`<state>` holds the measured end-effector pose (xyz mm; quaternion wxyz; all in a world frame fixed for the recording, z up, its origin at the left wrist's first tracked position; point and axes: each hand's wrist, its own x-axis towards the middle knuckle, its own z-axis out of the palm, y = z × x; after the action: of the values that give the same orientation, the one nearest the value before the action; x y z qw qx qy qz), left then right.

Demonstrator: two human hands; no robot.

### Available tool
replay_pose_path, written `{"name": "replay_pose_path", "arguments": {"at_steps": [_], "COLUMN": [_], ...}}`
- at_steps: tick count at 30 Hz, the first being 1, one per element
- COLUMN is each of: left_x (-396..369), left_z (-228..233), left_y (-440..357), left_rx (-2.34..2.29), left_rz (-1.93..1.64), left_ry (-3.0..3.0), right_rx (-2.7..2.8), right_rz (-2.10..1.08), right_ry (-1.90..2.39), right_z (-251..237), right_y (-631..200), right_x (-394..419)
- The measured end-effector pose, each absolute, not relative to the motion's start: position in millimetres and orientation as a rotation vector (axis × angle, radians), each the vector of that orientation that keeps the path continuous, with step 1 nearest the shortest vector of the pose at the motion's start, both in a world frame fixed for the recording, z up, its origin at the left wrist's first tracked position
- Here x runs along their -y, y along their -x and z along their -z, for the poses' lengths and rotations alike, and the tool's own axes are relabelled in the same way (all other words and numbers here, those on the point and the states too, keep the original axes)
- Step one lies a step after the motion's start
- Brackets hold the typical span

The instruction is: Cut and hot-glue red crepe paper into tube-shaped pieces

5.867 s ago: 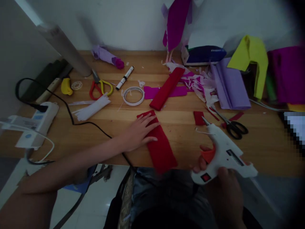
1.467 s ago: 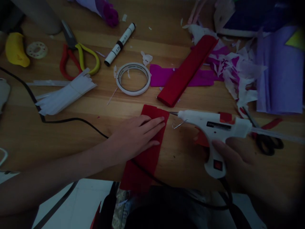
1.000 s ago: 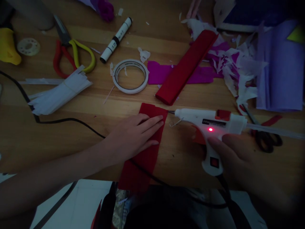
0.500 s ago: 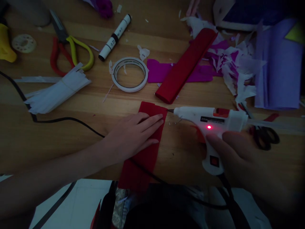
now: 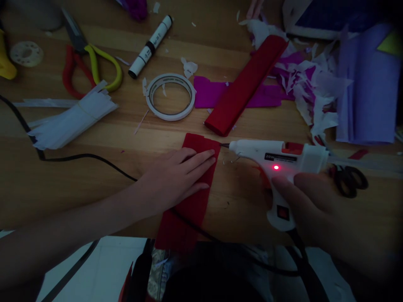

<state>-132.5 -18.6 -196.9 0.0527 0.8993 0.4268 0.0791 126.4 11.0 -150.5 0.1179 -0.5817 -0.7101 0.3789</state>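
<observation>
My left hand (image 5: 174,180) lies flat, fingers together, on a red crepe paper strip (image 5: 185,209) that runs from mid-table over the near edge. My right hand (image 5: 315,205) grips the handle of a white hot glue gun (image 5: 277,157). Its red light is on and its nozzle tip touches the strip's upper right corner. The gun's black cord (image 5: 75,157) passes under my left arm.
On the wooden table (image 5: 78,184) lie a tape ring (image 5: 170,96), a folded red paper roll (image 5: 245,86) over magenta paper (image 5: 210,94), a marker (image 5: 151,40), red-and-yellow scissors (image 5: 91,67), white strips (image 5: 69,121), black scissors (image 5: 349,182), lilac paper (image 5: 368,92) and paper scraps (image 5: 311,92).
The glue gun swung from near the table edge to the red strip's corner. Its red light came on about a second ago. My left hand has stayed on the strip.
</observation>
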Motion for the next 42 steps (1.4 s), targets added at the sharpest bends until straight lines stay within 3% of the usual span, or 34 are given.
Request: {"name": "replay_pose_path", "arguments": {"at_steps": [6, 20, 33, 38, 42], "left_x": [18.2, 17.6, 18.2, 18.3, 18.8], "left_z": [195.0, 195.0, 195.3, 195.5, 196.7], "left_y": [132.2, 132.4, 132.9, 132.8, 133.1], "left_rx": [-1.295, -1.296, -1.294, -1.291, -1.286], "left_rz": [-0.218, -0.223, -0.223, -0.229, -0.232], "left_ry": [-2.719, -2.736, -2.726, -2.722, -2.728], "right_rx": [2.235, 2.273, 2.242, 2.251, 2.276], "right_rz": [-0.901, -1.122, -1.115, -0.871, -0.915], "right_ry": [1.623, 1.704, 1.718, 1.664, 1.62], "right_z": [148.4, 148.4, 150.5, 148.6, 147.7], "right_y": [-125.6, -128.6, -126.3, -125.7, -125.4], "right_x": [-9.3, -8.6, -9.4, -9.7, -8.8]}}
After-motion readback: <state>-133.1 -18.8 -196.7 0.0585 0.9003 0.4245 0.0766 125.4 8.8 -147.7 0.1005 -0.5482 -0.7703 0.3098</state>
